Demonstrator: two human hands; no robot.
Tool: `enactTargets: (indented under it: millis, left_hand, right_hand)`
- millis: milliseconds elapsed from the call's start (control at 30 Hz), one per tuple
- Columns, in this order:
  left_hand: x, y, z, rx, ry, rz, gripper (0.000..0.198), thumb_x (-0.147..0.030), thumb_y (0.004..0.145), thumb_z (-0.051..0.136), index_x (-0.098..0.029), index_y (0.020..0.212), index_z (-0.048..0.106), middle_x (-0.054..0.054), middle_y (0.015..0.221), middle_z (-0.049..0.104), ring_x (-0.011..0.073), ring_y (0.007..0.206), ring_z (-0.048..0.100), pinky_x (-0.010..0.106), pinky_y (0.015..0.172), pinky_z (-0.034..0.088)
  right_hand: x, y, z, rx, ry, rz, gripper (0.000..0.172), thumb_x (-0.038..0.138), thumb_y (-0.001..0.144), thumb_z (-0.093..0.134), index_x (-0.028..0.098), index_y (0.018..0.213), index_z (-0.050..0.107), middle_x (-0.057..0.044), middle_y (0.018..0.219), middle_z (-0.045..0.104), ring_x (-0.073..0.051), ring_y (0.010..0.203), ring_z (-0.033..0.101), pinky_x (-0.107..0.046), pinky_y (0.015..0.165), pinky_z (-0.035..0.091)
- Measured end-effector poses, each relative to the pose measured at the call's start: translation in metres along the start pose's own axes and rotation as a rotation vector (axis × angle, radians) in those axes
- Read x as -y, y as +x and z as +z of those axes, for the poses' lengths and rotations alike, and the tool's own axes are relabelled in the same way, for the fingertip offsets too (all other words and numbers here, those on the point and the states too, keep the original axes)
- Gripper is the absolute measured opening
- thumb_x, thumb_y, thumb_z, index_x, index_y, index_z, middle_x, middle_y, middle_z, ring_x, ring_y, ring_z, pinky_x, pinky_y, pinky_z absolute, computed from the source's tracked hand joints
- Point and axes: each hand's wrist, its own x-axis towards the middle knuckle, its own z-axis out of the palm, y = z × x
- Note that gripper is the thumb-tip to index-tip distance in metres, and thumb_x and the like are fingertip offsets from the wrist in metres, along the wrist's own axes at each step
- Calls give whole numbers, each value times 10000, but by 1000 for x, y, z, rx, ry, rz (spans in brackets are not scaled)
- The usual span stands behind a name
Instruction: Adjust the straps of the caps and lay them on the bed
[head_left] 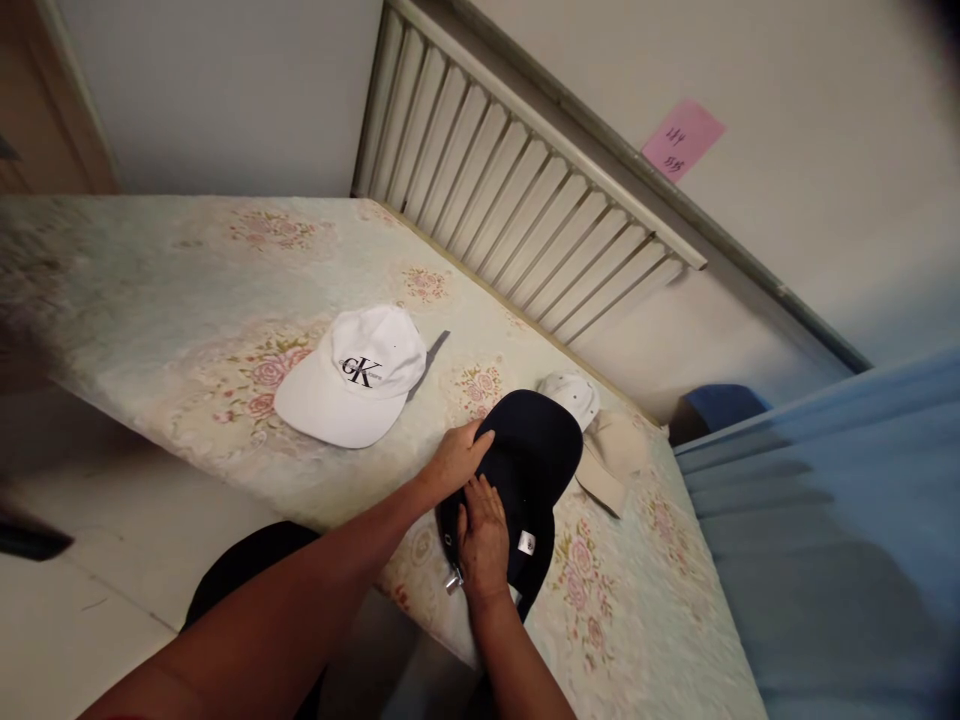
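Gripping dark cap [536, 440] by brim edge in left hand [454, 460]—with right hand [484, 535] inside upturned crown, fingers extended and laid against lining. Held at near side of floral-covered table [360, 255], not yet released. Note white lettered cap [352, 375] lying crown-up at left of view, plus second white cap [574, 396] and beige cap [611, 455] just beyond—cannot tell whether finished with.

A flat, pale green table with pink flowers [150, 265] holds a white cloth cap with black letters [364, 385], another white cloth cap [571, 396] and a beige cap [619, 440].
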Motion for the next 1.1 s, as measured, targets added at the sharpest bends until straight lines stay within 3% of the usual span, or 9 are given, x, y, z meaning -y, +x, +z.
enactTargets:
  millis: [733, 1100]
  left_hand:
    - [1, 0, 1, 9, 40, -33, 337, -325, 880, 430, -134, 1050, 651, 67, 983, 694, 187, 880, 632, 292, 825, 468]
    - [8, 0, 0, 12, 124, -44, 248, -303, 855, 454, -158, 924, 642, 34, 851, 674, 158, 770, 599, 265, 732, 447]
  right_hand:
    - [2, 0, -2, 30, 11, 7, 435, 114, 890, 361, 118, 1299, 510, -110, 1344, 529, -217, 1323, 381, -459, 1103, 299]
    - [2, 0, -3, 18, -5, 5, 427, 106, 879, 368, 108, 1275, 530, -124, 1329, 541, -215, 1317, 390, -456, 1099, 309]
